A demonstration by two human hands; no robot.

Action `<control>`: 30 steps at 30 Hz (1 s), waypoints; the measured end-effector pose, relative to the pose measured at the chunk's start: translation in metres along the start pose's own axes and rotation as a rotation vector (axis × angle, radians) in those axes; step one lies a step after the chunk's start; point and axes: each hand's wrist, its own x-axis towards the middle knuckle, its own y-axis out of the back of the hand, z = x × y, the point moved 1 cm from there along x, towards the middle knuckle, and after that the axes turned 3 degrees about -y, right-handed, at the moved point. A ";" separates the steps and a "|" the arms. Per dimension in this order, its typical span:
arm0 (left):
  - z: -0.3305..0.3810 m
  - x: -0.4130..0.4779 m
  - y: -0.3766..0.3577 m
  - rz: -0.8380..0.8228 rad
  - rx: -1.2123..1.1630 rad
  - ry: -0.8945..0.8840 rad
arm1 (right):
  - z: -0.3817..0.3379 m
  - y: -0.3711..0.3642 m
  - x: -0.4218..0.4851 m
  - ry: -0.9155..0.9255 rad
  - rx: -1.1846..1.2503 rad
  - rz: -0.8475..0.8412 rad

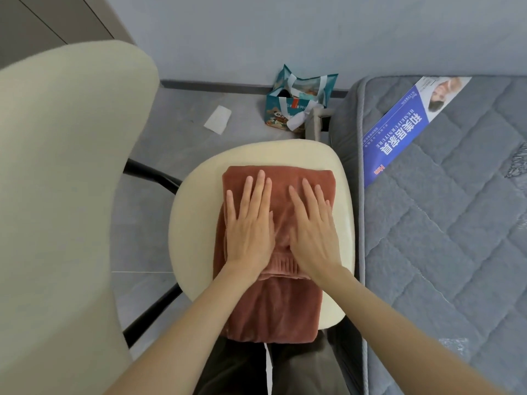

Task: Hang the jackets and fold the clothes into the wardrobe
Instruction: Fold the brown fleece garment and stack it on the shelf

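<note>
Your left hand and right hand lie flat, fingers straight, pressing the folded rust-red garment on the cream chair seat; its near end overhangs. Grey floor tiles lie below, and a quilted mattress sits just to the right. A teal gift bag stands open by the wall, its contents indistinct.

The folded garment in the centre is plain rust red. The chair seat and the chair back at left are cream, and the chair legs are black. The mattress at right is grey with diamond quilting. Its label is blue and white with white lettering. The bag at upper centre is teal with white ribbon. The floor is grey.
</note>
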 end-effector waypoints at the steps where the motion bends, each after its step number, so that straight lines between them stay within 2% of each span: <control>1: -0.005 0.002 -0.008 -0.029 0.021 0.018 | 0.002 -0.008 0.005 -0.004 -0.027 -0.052; 6: -0.030 0.004 -0.044 -0.087 0.007 0.051 | 0.040 -0.045 0.013 0.075 -0.210 -0.195; 14: -0.035 0.010 -0.049 -0.133 -0.034 0.038 | 0.047 -0.047 0.020 0.103 -0.168 -0.226; 17: -0.032 0.016 -0.026 -0.083 -0.101 0.032 | 0.040 -0.019 0.028 0.149 -0.185 -0.127; 19: -0.033 0.027 -0.007 0.008 -0.136 -0.005 | 0.038 0.001 0.039 0.151 -0.058 -0.010; 21: -0.035 0.045 0.011 0.019 -0.144 -0.052 | 0.035 0.017 0.056 0.095 0.098 -0.025; 23: -0.039 0.068 0.024 -0.144 -0.111 -0.073 | 0.034 0.026 0.073 0.049 0.124 -0.120; 26: -0.046 0.099 0.028 -0.490 0.029 -0.039 | 0.037 0.024 0.095 -0.019 0.014 -0.287; 30: -0.041 0.118 0.021 -0.622 0.124 -0.043 | 0.035 0.014 0.113 -0.035 -0.267 -0.379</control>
